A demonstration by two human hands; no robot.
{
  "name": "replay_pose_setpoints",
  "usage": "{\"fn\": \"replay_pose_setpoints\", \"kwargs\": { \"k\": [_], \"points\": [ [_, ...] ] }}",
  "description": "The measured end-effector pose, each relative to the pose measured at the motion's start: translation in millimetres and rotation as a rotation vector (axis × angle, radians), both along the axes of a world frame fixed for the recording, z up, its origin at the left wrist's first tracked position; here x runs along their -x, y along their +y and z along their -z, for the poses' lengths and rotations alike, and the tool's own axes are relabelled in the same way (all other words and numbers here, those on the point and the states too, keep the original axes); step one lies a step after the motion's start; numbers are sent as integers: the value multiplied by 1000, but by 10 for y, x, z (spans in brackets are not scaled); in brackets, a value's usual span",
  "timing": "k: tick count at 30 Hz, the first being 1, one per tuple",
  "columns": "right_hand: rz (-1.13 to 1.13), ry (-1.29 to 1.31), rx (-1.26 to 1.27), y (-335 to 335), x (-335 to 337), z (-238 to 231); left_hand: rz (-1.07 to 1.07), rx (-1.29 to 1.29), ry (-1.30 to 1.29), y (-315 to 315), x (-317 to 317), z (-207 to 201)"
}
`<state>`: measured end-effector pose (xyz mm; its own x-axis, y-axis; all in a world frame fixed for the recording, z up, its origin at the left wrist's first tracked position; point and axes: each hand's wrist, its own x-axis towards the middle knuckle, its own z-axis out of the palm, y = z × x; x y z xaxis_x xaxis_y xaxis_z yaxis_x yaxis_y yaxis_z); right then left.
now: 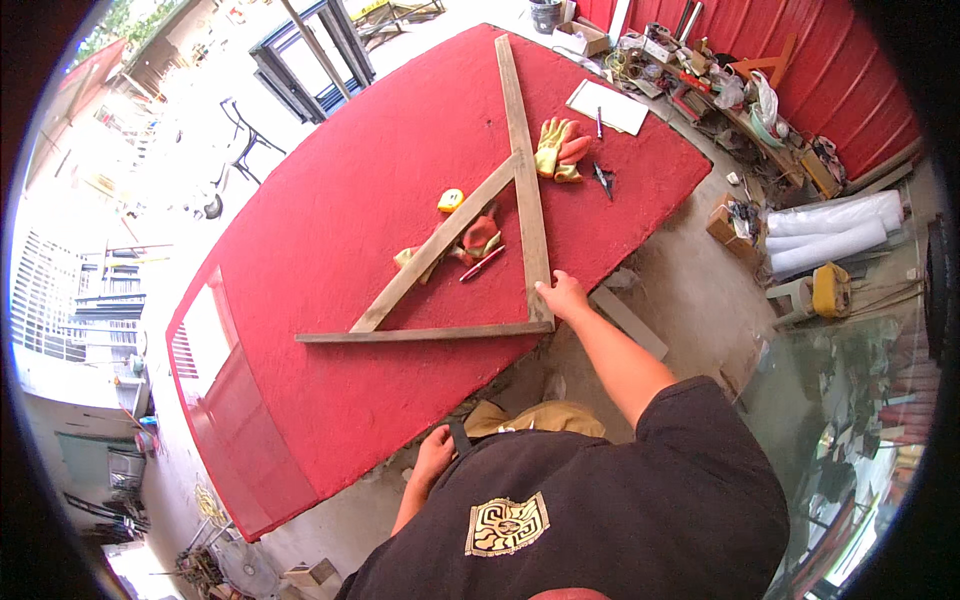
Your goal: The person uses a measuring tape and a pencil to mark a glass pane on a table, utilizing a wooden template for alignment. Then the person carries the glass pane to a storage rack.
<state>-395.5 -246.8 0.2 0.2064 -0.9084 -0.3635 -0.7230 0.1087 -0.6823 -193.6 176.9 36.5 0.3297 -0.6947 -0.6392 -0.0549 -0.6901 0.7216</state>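
A triangular wooden frame (524, 200) of three joined bars lies on the red-covered table (330, 200). My right hand (565, 295) grips the frame at its near right corner, thumb and fingers on the long bar's end. Down by my waist is my left hand (433, 455), its fingers curled beside a dark strap (459, 436); what they hold is hidden. Around the diagonal bar lie a yellow tape measure (451, 200), a red pen (483, 263) and a red-and-yellow glove (481, 235), partly under the wood. Another glove (560, 150) rests right of the long bar.
Near the second glove lie dark pliers (603, 180), a white paper pad (608, 106) and a purple pen (599, 122). A cluttered bench (735, 115) runs along the red wall. Plastic-wrapped rolls (832, 235) and a cardboard box (730, 228) sit on the floor at right. Glass (215, 340) covers the table's left end.
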Motion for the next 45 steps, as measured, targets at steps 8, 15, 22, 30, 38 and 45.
{"fn": "replay_pose_setpoints", "kwargs": {
  "k": [8,15,22,30,38,45],
  "points": [
    [33,-468,-46,-129,-298,-146,45,254,-96,-865,-341,-494],
    [45,-397,112,417,-47,-1085,-29,708,-273,-1883,-1070,-1478],
    [-29,-561,158,1249,786,-1544,243,885,-568,-2703,-1311,-1698],
    [63,-463,312,1907,2035,-1515,512,649,65,-2811,-99,-1871],
    [290,-361,476,2279,4138,-2027,628,843,52,-2737,2270,-2351],
    [442,-341,768,2818,6170,-3258,956,857,140,-2846,4448,-2433]
  ]
}}
